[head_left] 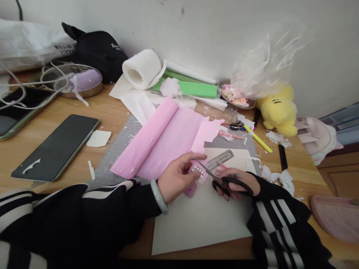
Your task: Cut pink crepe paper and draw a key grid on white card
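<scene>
My left hand (179, 175) pinches a small pink paper piece (199, 172) printed with white, black-outlined shapes. In my right hand (238, 179) are black-handled scissors (217, 181), fingers through the loops and blades pointing left at the paper piece. Both hands are over a white sheet (193, 224). Just beyond them a steel ruler (220, 160) lies at a slant. An unrolled pink crepe paper roll (146, 138) rests on the grey cutting mat (108, 164) to the left of the ruler. A purple object (190, 190) shows beneath my left hand.
A dark phone (56, 149) lies at left, with a metal tin (94, 89) behind it. Tissue roll (141, 69), green paper (196, 89) and a bowl (237, 102) line the wall. Yellow plush toy (279, 110), yellow marker (258, 139) and paper scraps sit at right.
</scene>
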Available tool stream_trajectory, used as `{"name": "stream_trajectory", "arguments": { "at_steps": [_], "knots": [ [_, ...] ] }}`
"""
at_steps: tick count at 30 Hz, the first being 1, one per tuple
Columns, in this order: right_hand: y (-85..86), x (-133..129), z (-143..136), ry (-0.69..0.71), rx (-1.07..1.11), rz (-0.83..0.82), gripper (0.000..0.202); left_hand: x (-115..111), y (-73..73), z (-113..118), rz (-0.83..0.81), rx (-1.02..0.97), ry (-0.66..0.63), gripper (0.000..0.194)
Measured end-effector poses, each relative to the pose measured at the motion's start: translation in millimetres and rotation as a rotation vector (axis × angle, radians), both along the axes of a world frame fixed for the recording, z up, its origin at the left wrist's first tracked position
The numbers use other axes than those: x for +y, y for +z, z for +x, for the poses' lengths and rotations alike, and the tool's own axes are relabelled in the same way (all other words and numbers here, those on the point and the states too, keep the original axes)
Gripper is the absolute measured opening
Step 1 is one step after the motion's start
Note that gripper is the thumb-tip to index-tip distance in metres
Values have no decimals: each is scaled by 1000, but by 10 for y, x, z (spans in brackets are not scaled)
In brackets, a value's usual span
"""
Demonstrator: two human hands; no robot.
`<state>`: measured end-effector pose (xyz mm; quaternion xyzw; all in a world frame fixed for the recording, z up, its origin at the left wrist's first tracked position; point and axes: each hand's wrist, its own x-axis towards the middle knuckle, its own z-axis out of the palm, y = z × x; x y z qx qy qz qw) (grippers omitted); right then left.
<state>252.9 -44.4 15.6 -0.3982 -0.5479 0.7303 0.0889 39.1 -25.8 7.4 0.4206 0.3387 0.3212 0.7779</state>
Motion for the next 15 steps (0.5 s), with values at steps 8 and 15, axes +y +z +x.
{"name": "stream_trajectory", "arguments": {
  "at_steps": [8, 15],
  "knots": [
    [-44, -41, 42, -25, 50, 53, 56, -4, -36, -5, 48, -15, 27, 38],
    [-21, 15, -23, -48, 82, -22, 59, 17, -32, -6, 68, 34, 257, 39]
  ]
}}
